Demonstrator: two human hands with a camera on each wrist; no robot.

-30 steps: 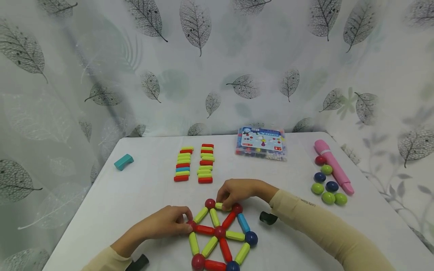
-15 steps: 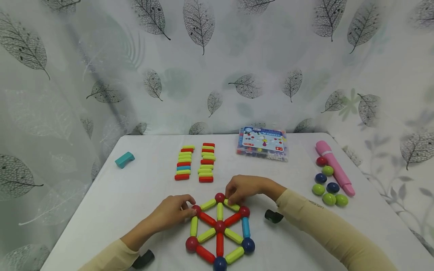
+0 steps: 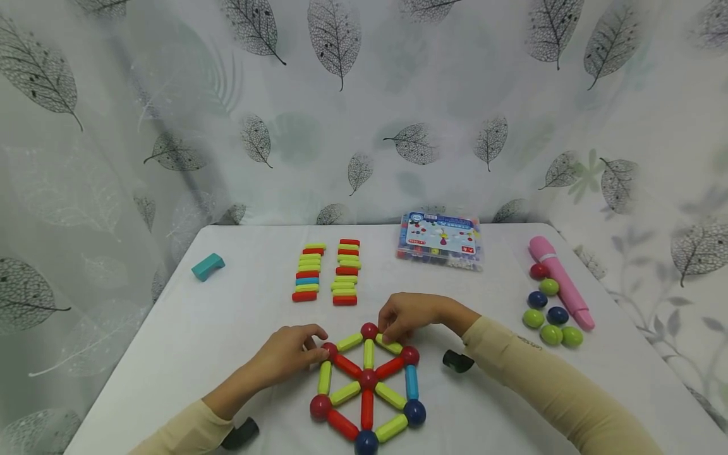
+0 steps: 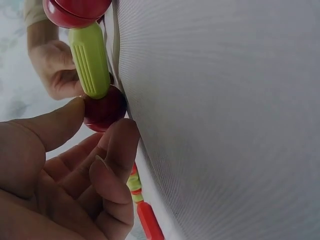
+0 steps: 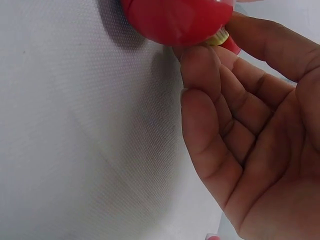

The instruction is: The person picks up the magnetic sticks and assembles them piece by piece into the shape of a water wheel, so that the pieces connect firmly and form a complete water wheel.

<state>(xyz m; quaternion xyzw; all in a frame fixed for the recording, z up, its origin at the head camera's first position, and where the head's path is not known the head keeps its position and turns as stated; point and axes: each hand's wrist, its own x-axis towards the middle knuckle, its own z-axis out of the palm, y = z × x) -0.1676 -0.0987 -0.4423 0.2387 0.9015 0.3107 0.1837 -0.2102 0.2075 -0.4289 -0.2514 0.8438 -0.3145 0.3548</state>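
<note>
A flat wheel of coloured magnetic sticks and balls (image 3: 368,380) lies on the white table (image 3: 227,328) near its front edge. My left hand (image 3: 318,352) pinches the red ball (image 3: 330,349) at the wheel's upper left corner. The left wrist view shows thumb and finger on that red ball (image 4: 104,107), with a yellow-green stick (image 4: 90,60) joined to it. My right hand (image 3: 392,335) pinches the yellow-green stick (image 3: 389,345) just right of the top red ball (image 3: 370,330). In the right wrist view the fingertips (image 5: 200,55) touch the stick's end under a red ball (image 5: 175,17).
Two rows of spare sticks (image 3: 327,275) lie behind the wheel. A clear toy box (image 3: 439,241) stands at the back. A pink pen (image 3: 560,281) and several loose balls (image 3: 548,309) lie at the right, and a teal block (image 3: 207,266) at the left.
Over the second, the wheel's top edge has been drawn into an even hexagon. The stick in my right hand went from level to sloping. Both hands have barely moved in the last half second.
</note>
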